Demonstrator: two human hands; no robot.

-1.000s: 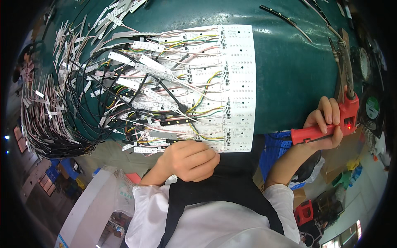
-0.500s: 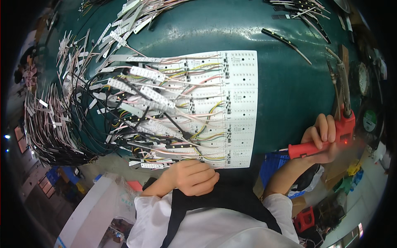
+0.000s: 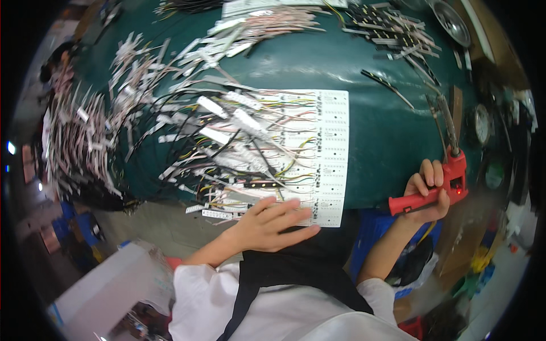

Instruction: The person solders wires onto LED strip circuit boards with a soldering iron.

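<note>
My right hand (image 3: 425, 191) is wrapped around a red soldering gun (image 3: 405, 203), whose long metal barrel points away from me and whose small red light glows. In front of me lies a white circuit board panel (image 3: 331, 136) made of several joined sections. Thin coloured wires (image 3: 287, 105) run leftward from it to white LED strips (image 3: 250, 122) piled across its left side. One black LED strip (image 3: 261, 184) rests near the panel's close edge. My left hand (image 3: 278, 224) is open, its fingers spread over the panel's near left part; whether they press on it I cannot tell.
Wired strips lie in heaps at the far left (image 3: 82, 142), at the back (image 3: 256, 28) and at the back right (image 3: 392, 28) of the green table (image 3: 392, 133). A single black strip (image 3: 387, 88) lies right of the panel. A metal dish (image 3: 451, 23) stands at the back right corner.
My left hand has opened from a loose fist and moved forward over the panel's near edge. The soldering gun is still in my right hand. The whole view has shifted.
</note>
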